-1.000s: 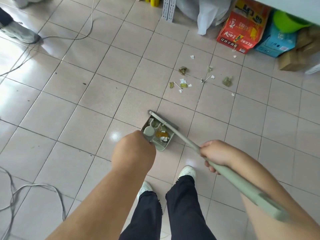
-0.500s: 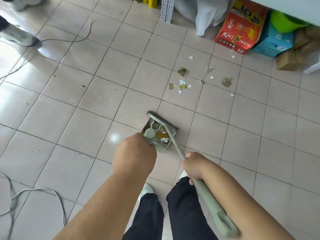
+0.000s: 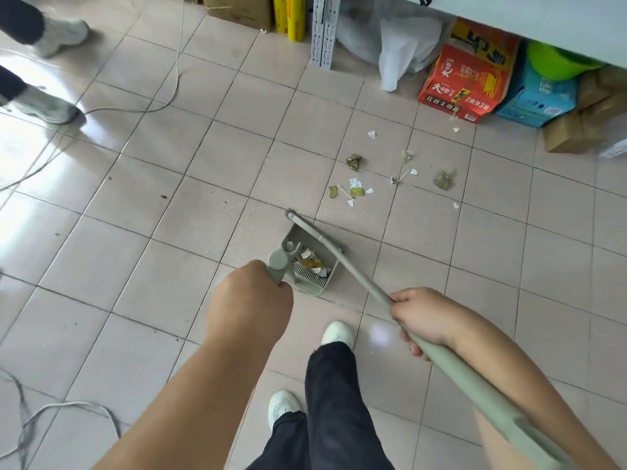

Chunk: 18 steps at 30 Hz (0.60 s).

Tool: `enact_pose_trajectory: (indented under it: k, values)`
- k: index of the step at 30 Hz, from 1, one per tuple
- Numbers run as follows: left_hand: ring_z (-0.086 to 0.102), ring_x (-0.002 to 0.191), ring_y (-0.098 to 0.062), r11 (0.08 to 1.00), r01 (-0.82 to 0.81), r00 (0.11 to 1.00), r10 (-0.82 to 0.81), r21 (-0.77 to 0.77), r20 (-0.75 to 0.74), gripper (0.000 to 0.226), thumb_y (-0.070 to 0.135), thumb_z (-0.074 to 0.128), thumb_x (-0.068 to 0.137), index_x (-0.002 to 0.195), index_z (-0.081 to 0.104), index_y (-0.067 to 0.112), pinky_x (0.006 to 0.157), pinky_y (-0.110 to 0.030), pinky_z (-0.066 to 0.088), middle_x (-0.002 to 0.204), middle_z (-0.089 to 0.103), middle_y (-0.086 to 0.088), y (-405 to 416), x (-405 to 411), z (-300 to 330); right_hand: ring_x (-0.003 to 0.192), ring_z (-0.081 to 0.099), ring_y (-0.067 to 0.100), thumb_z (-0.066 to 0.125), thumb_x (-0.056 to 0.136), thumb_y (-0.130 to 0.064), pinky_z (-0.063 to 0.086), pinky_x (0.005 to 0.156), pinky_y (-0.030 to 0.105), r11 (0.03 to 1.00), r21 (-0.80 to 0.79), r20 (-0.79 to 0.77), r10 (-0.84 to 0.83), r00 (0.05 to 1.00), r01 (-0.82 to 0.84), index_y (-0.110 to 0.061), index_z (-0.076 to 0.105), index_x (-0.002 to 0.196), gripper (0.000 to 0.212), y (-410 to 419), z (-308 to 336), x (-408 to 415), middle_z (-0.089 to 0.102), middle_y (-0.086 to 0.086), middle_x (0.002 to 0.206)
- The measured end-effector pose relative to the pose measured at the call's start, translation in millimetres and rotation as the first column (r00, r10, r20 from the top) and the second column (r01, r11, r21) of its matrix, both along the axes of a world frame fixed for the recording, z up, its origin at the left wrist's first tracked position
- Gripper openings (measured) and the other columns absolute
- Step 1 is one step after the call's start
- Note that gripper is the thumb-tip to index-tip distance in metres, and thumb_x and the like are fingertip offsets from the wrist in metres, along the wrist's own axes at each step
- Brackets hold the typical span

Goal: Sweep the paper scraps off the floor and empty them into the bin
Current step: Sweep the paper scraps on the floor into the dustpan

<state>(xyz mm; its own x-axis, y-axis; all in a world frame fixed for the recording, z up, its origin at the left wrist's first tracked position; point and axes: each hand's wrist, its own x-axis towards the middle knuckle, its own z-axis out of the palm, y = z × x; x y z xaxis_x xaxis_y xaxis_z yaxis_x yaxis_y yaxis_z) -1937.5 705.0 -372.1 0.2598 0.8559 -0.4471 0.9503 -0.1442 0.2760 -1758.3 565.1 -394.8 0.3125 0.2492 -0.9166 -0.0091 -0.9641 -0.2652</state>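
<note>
A pale green dustpan (image 3: 298, 237) stands on the tiled floor in front of my feet, with several paper scraps (image 3: 310, 261) inside it. My left hand (image 3: 249, 307) grips the dustpan's upright handle (image 3: 276, 266). My right hand (image 3: 422, 320) grips the long green broom handle (image 3: 353, 269), and the broom head (image 3: 314, 230) lies across the pan's mouth. More scraps (image 3: 356, 189) lie scattered on the tiles beyond the pan, some green (image 3: 444, 179), some white. No bin is in view.
Boxes stand along the far wall: a red carton (image 3: 468, 83), a blue box (image 3: 539, 100), brown cartons (image 3: 576, 130) and a white plastic bag (image 3: 403, 52). White cables (image 3: 163, 103) trail across the left floor. Another person's shoes (image 3: 51, 106) are at far left.
The broom handle and my right hand swung left toward my body, then back out to the right. The view shifted slightly; the dustpan stayed in place.
</note>
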Motion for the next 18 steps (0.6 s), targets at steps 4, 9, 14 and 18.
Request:
enact_pose_trajectory:
  k: [4, 9, 14, 18]
  values:
    - [0.048, 0.051, -0.015, 1.0, 0.004, 1.0, -0.004, -0.011, 0.006, 0.013, 0.026, 0.047, 0.076, 0.066, 0.044, 0.019, 0.041, -0.023, 0.028, 0.061, 0.054, 0.003, 23.2, 40.3, 3.2, 0.028, 0.048, 0.018, 0.038, 0.087, -0.01, 0.041, 0.04, 0.017, 1.0, 0.008, 0.042, -0.007, 0.999, 0.006, -0.013, 0.058, 0.101, 0.024, 43.1, -2.4, 44.9, 0.051, 0.01, 0.054]
    - [0.05, 0.053, -0.017, 1.0, -0.019, 0.999, 0.019, -0.004, 0.028, 0.013, 0.024, 0.047, 0.076, 0.065, 0.044, 0.018, 0.043, -0.022, 0.029, 0.062, 0.055, 0.002, 51.2, 82.9, 1.9, 0.059, 0.059, 0.033, 0.039, 0.088, -0.01, 0.047, 0.06, 0.034, 0.996, -0.018, 0.138, 0.094, 0.986, -0.093, 0.002, 0.054, 0.113, 0.032, 100.4, -15.1, 93.5, 0.058, 0.019, 0.06]
    - [0.052, 0.06, -0.024, 1.0, -0.008, 1.0, 0.008, -0.007, 0.013, 0.014, 0.02, 0.047, 0.077, 0.064, 0.041, 0.019, 0.045, -0.025, 0.032, 0.064, 0.053, 0.001, 77.8, 112.5, 0.4, 0.071, 0.062, 0.035, 0.041, 0.089, -0.009, 0.05, 0.07, 0.038, 0.995, -0.043, 0.207, 0.094, 0.974, -0.087, 0.005, 0.057, 0.108, 0.029, 138.9, -21.5, 126.3, 0.058, 0.017, 0.059]
    - [0.049, 0.059, -0.023, 0.999, 0.031, 0.999, -0.032, -0.04, -0.015, 0.015, 0.019, 0.047, 0.078, 0.065, 0.04, 0.02, 0.044, -0.025, 0.03, 0.063, 0.049, 0.001, 98.7, 126.3, -3.8, 0.077, 0.064, 0.034, 0.043, 0.089, -0.006, 0.053, 0.084, 0.043, 0.995, -0.075, 0.243, 0.075, 0.967, -0.058, 0.005, 0.06, 0.09, 0.02, 163.2, -25.7, 139.7, 0.059, 0.015, 0.058]
